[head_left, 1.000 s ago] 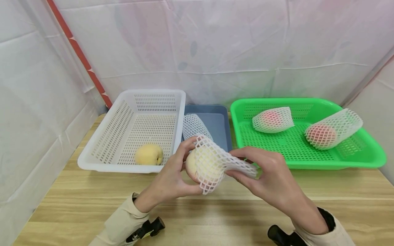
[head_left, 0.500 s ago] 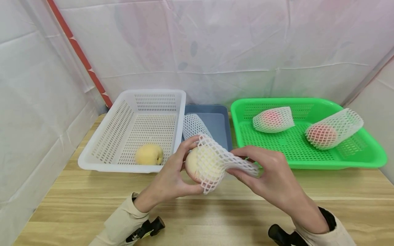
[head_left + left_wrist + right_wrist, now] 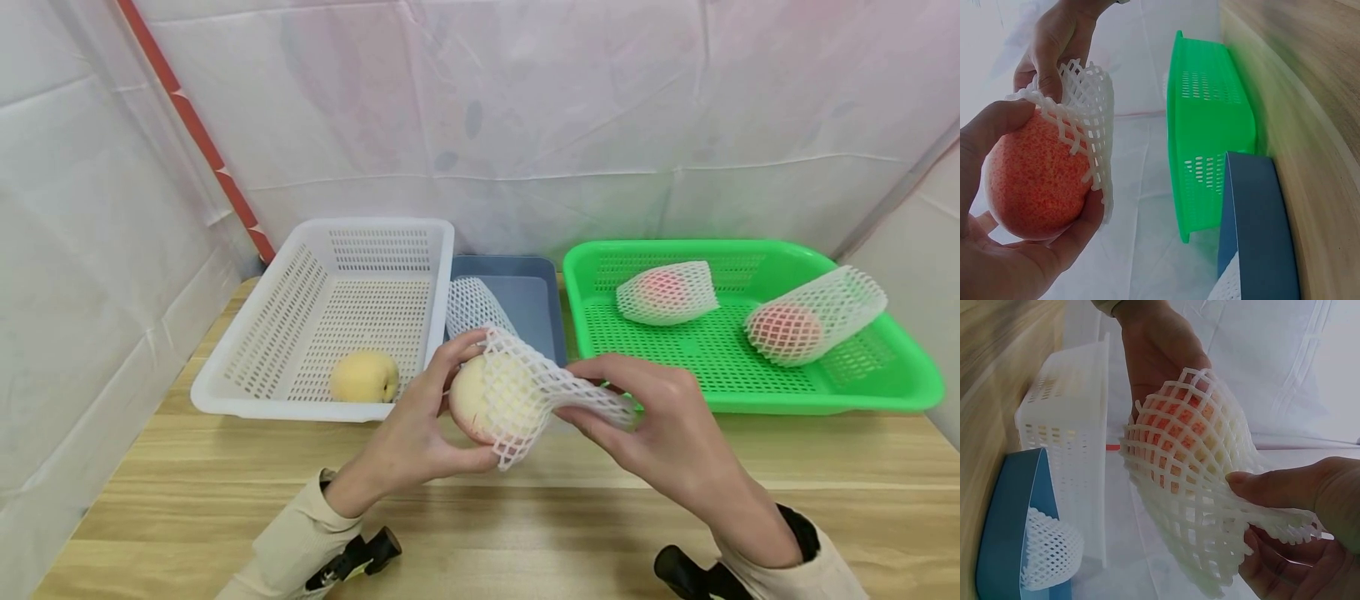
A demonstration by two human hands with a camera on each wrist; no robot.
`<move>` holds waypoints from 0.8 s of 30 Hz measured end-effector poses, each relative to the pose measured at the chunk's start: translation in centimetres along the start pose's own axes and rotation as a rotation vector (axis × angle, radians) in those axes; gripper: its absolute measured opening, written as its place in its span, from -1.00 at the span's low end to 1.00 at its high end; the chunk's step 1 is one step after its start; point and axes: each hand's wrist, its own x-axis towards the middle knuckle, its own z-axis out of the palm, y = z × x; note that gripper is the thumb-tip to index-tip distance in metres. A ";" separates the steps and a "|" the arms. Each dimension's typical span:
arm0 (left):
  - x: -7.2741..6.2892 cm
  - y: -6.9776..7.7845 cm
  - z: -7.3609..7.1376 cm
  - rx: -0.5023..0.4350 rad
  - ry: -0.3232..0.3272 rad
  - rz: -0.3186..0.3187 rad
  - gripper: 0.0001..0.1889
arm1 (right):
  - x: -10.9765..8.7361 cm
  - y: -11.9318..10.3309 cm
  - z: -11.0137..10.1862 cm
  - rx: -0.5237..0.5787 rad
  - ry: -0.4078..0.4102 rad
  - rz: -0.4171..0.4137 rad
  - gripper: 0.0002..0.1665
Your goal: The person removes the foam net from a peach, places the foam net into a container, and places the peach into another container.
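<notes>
A peach (image 3: pixel 1038 178), pale yellow on one side and speckled red on the other, is held in my left hand (image 3: pixel 420 433) above the table. White foam netting (image 3: pixel 1191 469) covers the peach's right part, its open rim lying around the fruit near my left fingertips. My right hand (image 3: pixel 667 433) pinches the gathered tail of the netting between thumb and fingers. The peach's left part is bare in the head view. Behind my left hand, another foam net (image 3: pixel 476 307) lies in the blue-grey tray (image 3: pixel 540 292).
At left, a white basket (image 3: pixel 318 408) holds one yellow fruit (image 3: pixel 364 376). To the right stands a green basket (image 3: pixel 690 379) with two netted fruits, one (image 3: pixel 666 292) near its back and one (image 3: pixel 787 329) farther right. All sit on a wooden table (image 3: pixel 225 483).
My right hand has shifted very slightly to the right with the netting's tail. A little more of the peach's left side shows bare. The baskets and tray look unchanged.
</notes>
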 end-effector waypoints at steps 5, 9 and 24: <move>0.0 0.1 -0.1 0.000 0.013 0.008 0.07 | 0.0 0.2 -0.1 -0.006 0.013 -0.004 -0.45; 0.1 0.1 -0.2 -0.008 0.011 0.016 0.08 | 0.0 0.2 -0.1 -0.005 0.016 0.009 -0.44; 0.1 0.2 -0.3 -0.005 0.015 0.009 0.09 | 0.1 0.1 -0.1 -0.026 0.014 0.041 -0.46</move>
